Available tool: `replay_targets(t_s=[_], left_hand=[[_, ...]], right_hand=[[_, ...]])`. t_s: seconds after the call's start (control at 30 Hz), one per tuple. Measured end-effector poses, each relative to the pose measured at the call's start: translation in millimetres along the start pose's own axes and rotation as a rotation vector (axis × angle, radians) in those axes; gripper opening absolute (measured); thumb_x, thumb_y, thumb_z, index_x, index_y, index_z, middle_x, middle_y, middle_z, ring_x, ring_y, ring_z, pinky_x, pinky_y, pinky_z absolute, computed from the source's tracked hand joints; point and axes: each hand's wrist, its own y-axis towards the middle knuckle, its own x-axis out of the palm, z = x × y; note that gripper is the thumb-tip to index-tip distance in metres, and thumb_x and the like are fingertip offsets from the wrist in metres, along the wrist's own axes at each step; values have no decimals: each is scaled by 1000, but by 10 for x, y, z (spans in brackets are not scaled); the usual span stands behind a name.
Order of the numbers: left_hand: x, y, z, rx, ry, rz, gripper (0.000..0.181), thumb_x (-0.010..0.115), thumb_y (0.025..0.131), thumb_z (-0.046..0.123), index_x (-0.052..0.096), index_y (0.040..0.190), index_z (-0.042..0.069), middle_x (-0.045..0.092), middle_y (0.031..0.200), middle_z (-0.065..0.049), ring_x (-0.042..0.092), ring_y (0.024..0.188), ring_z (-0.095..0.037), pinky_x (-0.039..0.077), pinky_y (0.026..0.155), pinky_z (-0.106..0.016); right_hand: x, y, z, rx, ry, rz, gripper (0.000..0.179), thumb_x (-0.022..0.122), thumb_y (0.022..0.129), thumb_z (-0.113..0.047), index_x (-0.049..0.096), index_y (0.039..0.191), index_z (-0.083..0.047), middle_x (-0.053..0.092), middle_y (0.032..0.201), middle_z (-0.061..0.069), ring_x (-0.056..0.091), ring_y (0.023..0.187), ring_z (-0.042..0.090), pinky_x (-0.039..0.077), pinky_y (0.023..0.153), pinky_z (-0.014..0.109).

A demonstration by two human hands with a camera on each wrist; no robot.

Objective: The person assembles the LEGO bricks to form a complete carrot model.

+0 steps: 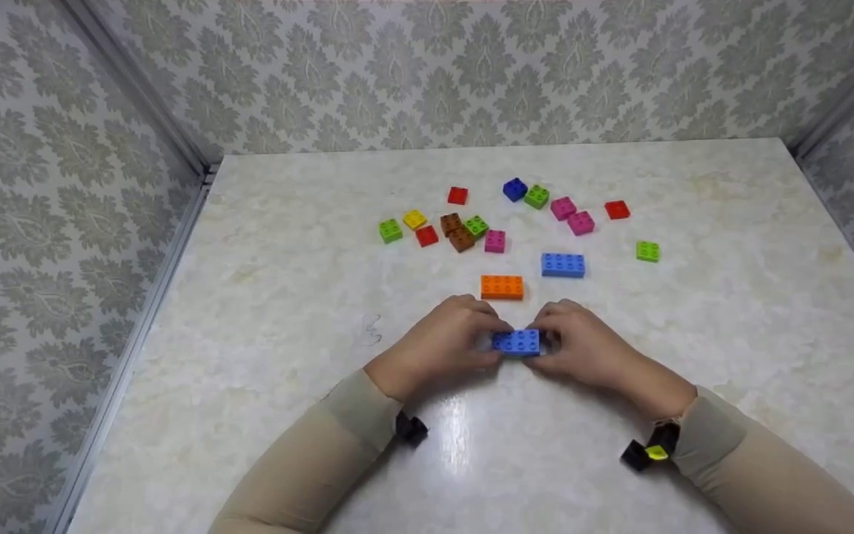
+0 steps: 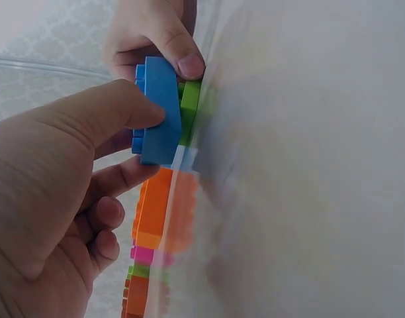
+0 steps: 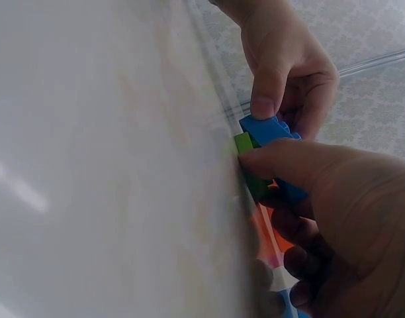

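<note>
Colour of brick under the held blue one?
Green brick, clearest in the left wrist view.

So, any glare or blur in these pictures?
Head view: bright glare on the table, below and left of the held blue brick; left wrist view: hazy table, softly mirroring the orange brick; right wrist view: a pale glare streak near the left edge.

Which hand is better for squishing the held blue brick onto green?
Probably the left hand: it pinches the blue brick on top, while the right hand holds the green brick underneath.
</note>
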Motion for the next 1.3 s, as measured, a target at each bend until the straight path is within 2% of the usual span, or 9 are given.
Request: replay_targets(t_s=[0.27, 0.47, 0.63, 0.87, 1.1, 1.3], left_hand=[[9, 12, 53, 31, 55, 47, 28, 85, 100, 23, 87, 128, 18, 83, 116, -2, 71, 112, -22, 54, 112, -40], [38, 13, 109, 7, 36, 73, 23, 83, 98, 19, 88, 121, 19, 83, 111, 1, 70, 108, -20, 55, 111, -39], [49, 10, 122, 8, 52, 68, 22, 82, 99, 20, 88, 120, 20, 83, 109, 4, 69, 107, -18, 54, 111, -38], [51, 10, 102, -17, 22, 54, 25, 85, 99, 24, 88, 124, 23, 82, 109, 5, 67, 106, -16, 54, 110, -38], [26, 8, 87, -39, -18, 48, 27, 86, 99, 24, 88, 125, 21, 82, 113, 5, 67, 109, -17, 54, 110, -38], [52, 16, 57, -95, -59, 14, 33, 87, 97, 24, 85, 130, 20, 80, 120, 6, 64, 116, -18, 53, 114, -39]], right_hand=[[-18, 8, -5, -7, 12, 13, 23, 93, 93, -33, 86, 112, -22, 70, 101, -6, 55, 97, 16, 45, 85, 32], [-16, -9, 1, -8, 25, 20, 26, 95, 92, -31, 87, 115, -22, 72, 106, -7, 56, 101, 16, 46, 88, 32], [-24, -39, -13, -19, 76, 38, 34, 97, 91, -34, 86, 122, -23, 72, 113, -6, 58, 104, 17, 47, 89, 30], [-30, -35, -33, -23, 113, 29, 35, 96, 93, -34, 87, 124, -21, 75, 114, -4, 61, 103, 17, 51, 89, 27], [-36, -10, -32, -7, 109, 11, 35, 95, 94, -33, 87, 125, -20, 76, 116, -3, 64, 107, 17, 54, 94, 29], [-16, -23, -8, -23, 84, 18, 37, 96, 92, -37, 87, 125, -22, 75, 115, -4, 62, 106, 16, 52, 93, 29]])
